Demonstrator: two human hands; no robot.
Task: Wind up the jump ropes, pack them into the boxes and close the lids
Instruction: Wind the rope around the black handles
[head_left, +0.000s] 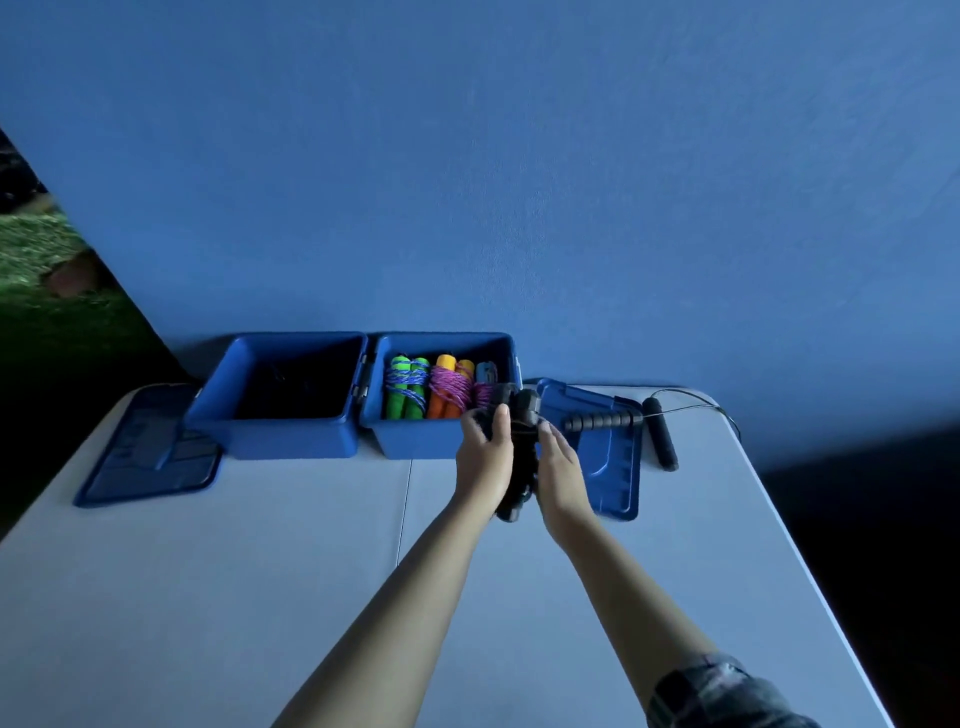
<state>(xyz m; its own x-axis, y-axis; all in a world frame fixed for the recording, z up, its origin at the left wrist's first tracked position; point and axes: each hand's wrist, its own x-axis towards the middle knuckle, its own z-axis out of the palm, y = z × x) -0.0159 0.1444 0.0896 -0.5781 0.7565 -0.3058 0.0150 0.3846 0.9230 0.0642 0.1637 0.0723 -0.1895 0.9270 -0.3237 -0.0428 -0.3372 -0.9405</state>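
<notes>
Both hands hold a black rope (515, 457), its two handles bundled together, at the front right corner of the right box (441, 439). The left hand (485, 460) grips the bundle from the left, thumb curled over the top end; the right hand (561, 467) cups it from the right with its fingers bent against the handles. The bundle stands nearly upright, its upper end at the box rim and its lower end above the table (260, 597). Inside the right box lie wound ropes side by side: a green pair (408, 387) wrapped in blue cord, an orange pair (449, 387) wrapped in purple cord, and a blue handle (485, 371) at the far right. The left box (280, 410) stands touching the right one, and its inside is too dark to read. One lid (150, 452) lies flat to the left of the left box, another lid (605, 447) lies to the right of the right box, partly behind the right hand. A second black rope (660, 436) lies unwound at the table's far right, one handle across the right lid, the other just beside it, its thin cord looping toward the wall (519, 182).
</notes>
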